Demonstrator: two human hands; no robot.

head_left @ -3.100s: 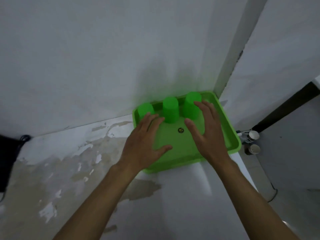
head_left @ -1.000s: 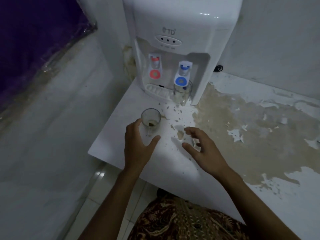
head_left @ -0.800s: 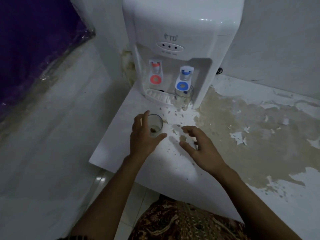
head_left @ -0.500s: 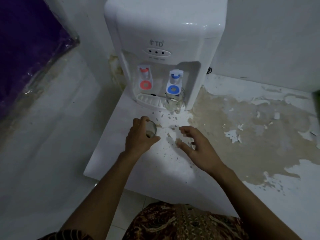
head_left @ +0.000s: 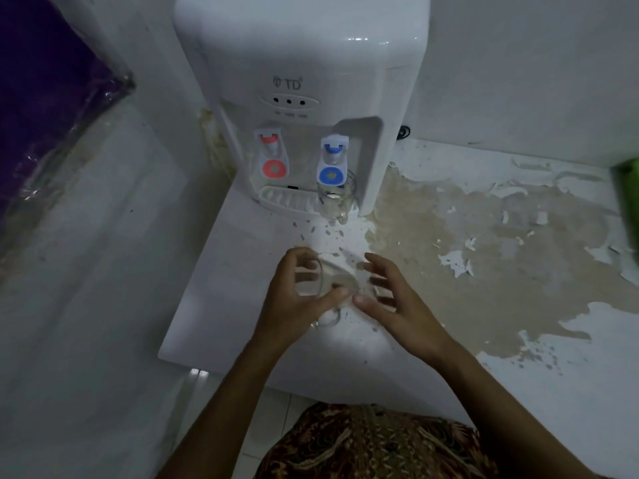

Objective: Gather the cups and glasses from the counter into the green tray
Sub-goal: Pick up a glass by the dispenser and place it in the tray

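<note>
While a dark purple plastic-wrapped bundle (head_left: 45, 108) fills the far left, at about ten o'clock of the hands, the white bench (head_left: 221, 305) begins just right of it, its surface flaking and stained brown toward the right. At twelve o'clock stands a white water dispenser (head_left: 301, 81) with a red tap (head_left: 273, 157) and a blue tap (head_left: 332, 164); a clear glass mug (head_left: 337, 198) sits under the blue tap on the drip tray, upright. Lower, near the middle, the left hand (head_left: 294, 302) holds a clear drinking glass (head_left: 323, 292), lifted off the bench and tilted, its grip curled around the glass with fingers over the top and thumb pressing from below. Just beside it, at three o'clock, the right hand (head_left: 390, 299) has its grip spread, fingers apart and near the glass; whether they touch it cannot be told through the blur. At the far right edge, at about two o'clock, a sliver of the green tray (head_left: 627, 202) shows, well apart from the held glass.
</note>
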